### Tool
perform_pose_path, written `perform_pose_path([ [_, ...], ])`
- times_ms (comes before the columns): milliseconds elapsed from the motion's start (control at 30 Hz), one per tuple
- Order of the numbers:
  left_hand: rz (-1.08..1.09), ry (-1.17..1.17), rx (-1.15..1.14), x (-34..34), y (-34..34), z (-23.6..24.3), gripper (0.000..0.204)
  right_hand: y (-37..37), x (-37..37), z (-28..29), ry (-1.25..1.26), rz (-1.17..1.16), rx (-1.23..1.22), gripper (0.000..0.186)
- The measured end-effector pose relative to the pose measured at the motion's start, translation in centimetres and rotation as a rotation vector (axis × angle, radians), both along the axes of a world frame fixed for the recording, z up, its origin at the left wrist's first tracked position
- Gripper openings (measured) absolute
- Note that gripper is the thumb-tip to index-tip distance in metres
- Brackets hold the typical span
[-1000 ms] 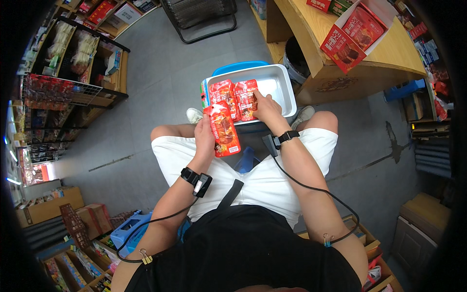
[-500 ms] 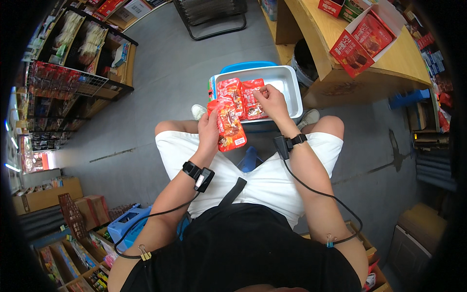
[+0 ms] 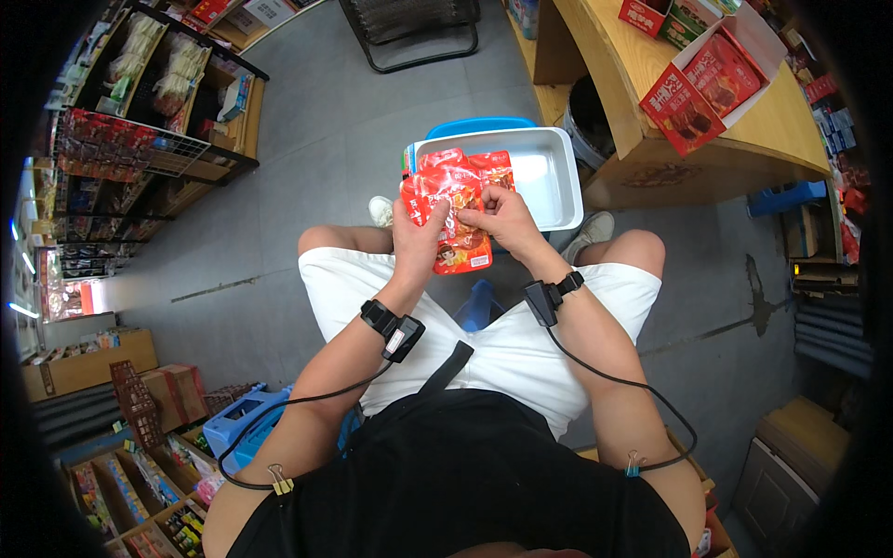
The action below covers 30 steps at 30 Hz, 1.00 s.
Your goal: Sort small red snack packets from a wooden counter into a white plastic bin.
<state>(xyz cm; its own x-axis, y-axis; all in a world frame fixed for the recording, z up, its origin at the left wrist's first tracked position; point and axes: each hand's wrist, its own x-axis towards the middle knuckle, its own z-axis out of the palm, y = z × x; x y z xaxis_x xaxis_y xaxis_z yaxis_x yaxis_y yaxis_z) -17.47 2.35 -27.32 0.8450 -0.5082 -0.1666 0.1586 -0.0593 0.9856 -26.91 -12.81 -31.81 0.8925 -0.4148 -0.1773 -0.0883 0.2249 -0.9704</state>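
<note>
My left hand (image 3: 417, 240) grips the left side of a glossy red snack packet (image 3: 462, 251), its thumb on the front. The fingers of my right hand (image 3: 507, 223) are pinched on the same packet's right side. The packet is held over the near edge of a white tray (image 3: 556, 206). Behind it, more red packets (image 3: 498, 166) lie in the tray's left part, partly hidden by the held one. Each wrist wears a black strap with a small cabled device.
A wooden counter (image 3: 614, 149) stands at the right with an opened box of red packets (image 3: 716, 74). Under it is a dark bin (image 3: 586, 121). Shelves of goods (image 3: 158, 121) line the left. A folding chair (image 3: 414, 33) stands at the far side.
My left hand has moved right with the packet, now more over the other packets. My right hand has come down and left from the packets in the tray onto the held packet.
</note>
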Motion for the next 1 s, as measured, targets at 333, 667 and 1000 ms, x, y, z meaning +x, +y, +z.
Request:
perform_pose_path([
  [333, -0.134, 0.48, -0.389, 0.5, 0.4, 0.2, 0.039, -1.0, -0.6, 1.9, -0.164, -0.031, 0.401, 0.01],
  [667, -0.078, 0.012, -0.154, 0.7, 0.2, -0.1, 0.027, -0.7, 0.0, -1.5, -0.063, -0.052, -0.028, 0.013],
  [1000, 0.082, 0.236, -0.244, 1.6, 0.7, -1.3, 0.026, -1.5, 0.4, -1.9, -0.146, -0.25, 0.067, 0.014],
])
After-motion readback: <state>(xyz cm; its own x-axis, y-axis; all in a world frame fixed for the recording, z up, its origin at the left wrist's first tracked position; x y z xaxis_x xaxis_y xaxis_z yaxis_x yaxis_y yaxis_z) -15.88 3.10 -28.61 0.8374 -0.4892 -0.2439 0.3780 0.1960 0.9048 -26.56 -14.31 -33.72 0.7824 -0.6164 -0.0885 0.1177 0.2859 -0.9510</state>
